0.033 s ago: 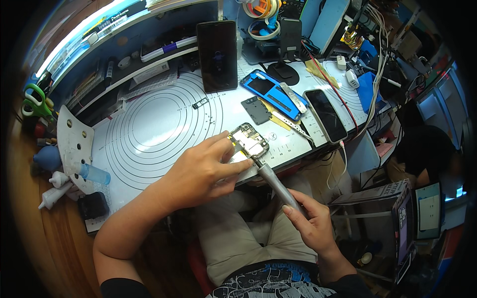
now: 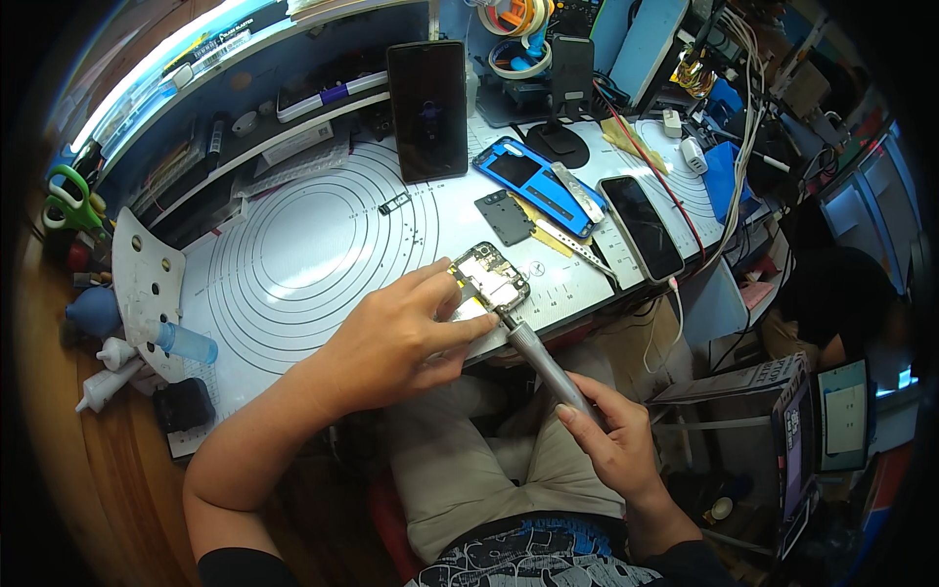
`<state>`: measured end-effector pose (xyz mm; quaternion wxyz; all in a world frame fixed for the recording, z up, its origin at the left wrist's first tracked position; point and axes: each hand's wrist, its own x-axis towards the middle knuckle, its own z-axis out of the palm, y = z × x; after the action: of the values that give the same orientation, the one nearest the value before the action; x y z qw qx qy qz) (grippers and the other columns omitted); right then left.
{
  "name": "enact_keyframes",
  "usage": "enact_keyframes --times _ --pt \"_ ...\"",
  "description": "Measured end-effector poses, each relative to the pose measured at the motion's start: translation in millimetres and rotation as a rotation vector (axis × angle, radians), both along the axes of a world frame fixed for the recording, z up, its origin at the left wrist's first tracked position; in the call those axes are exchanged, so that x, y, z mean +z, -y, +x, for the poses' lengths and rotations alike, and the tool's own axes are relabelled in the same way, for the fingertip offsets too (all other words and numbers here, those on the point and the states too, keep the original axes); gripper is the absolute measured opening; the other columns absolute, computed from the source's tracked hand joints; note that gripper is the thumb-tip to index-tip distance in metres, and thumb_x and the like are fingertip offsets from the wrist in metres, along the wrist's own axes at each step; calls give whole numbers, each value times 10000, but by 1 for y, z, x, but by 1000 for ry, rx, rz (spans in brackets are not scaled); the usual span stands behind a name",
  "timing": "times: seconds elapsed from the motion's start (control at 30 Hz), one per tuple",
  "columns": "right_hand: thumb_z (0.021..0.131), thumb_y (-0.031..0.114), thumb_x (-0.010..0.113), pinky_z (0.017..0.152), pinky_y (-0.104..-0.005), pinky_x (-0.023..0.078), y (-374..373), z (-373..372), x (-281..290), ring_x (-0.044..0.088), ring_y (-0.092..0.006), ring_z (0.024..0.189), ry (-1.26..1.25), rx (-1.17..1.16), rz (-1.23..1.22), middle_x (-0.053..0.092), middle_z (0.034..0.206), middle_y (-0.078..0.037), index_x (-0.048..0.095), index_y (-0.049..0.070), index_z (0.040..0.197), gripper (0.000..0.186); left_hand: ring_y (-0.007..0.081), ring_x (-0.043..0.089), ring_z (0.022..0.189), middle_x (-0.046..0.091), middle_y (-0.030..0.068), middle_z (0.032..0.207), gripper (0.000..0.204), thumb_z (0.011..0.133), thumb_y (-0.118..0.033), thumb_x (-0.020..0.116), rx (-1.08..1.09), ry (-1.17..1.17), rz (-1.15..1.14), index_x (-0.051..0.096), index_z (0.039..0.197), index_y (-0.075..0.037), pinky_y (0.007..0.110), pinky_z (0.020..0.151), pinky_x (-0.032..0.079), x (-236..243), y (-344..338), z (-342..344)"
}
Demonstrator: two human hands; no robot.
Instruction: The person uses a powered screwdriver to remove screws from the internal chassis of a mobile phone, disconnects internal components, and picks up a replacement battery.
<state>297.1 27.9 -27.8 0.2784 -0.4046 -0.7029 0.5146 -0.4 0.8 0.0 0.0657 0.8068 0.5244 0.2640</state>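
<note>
Pinning the opened phone (image 2: 486,279) at centre frame near the mat's (image 2: 293,245) front edge, your left hand (image 2: 391,338) presses its fragile, light board by the rim, while your right hand (image 2: 611,440) clasps the slim, stiff grey screwdriver (image 2: 543,367) low on its handle.

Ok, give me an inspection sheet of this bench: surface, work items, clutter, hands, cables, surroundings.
Surface: white mat with printed rings.
Job's things: opened phone, circuit board exposed; grey electric screwdriver, tip on it.
Clutter: dark phone propped upright, blue phone frame, black phone, green scissors, small bottles.
Hands: left hand steadies the phone with its fingers; right hand grips the screwdriver.
Cables: red and white leads at right.
Surroundings: shelf behind, tape rolls.
</note>
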Motion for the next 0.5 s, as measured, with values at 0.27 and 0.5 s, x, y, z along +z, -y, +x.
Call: enact_keyframes --times 0.27,0.5 --pt "933 89 743 730 -248 517 -1 0 -4 655 -94 831 -24 -46 -69 742 971 -100 673 -48 1255 357 298 664 944 518 66 852 499 716 -25 766 -12 -13 54 755 1191 -177 486 1090 516 -4 0 0" --pt "938 83 738 724 -232 503 -1 0 -3 637 -80 818 -38 -28 -90 731 943 -77 672 -43 1261 353 293 658 917 514 70 854 511 710 -27 760 -25 8 35 753 1200 -173 495 1111 502 -1 0 -2"
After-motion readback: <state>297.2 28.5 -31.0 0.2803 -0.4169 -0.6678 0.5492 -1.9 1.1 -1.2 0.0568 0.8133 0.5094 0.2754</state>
